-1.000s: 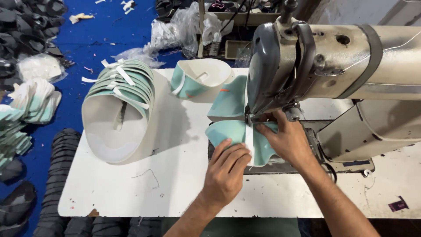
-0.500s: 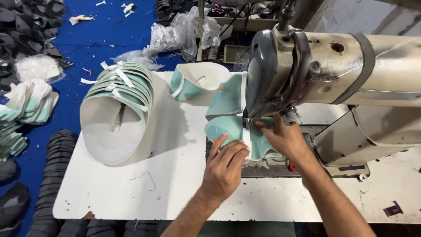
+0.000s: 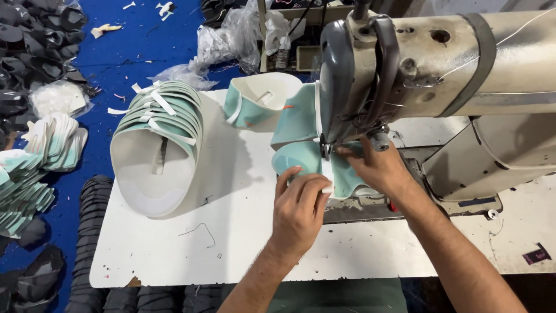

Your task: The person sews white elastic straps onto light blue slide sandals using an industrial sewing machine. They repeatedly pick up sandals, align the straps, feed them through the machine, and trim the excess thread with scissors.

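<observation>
A mint-green shoe upper piece (image 3: 301,159) lies under the head of a beige industrial sewing machine (image 3: 417,64). My left hand (image 3: 301,206) presses on its near edge with the fingers flat. On the right side, just below the needle area, my right hand (image 3: 376,168) holds the same piece. A chain of sewn mint-green pieces (image 3: 255,104) trails away behind the machine head.
A nested stack of mint-green and white uppers (image 3: 156,145) stands on the white table (image 3: 231,243) at the left. More mint pieces (image 3: 29,174) and black shoe parts (image 3: 29,46) lie on the blue floor. Clear plastic bags (image 3: 226,40) sit at the back.
Both hands have stayed on the piece at the needle. The piece has fed a little further through and the trailing sewn pieces have shifted back.
</observation>
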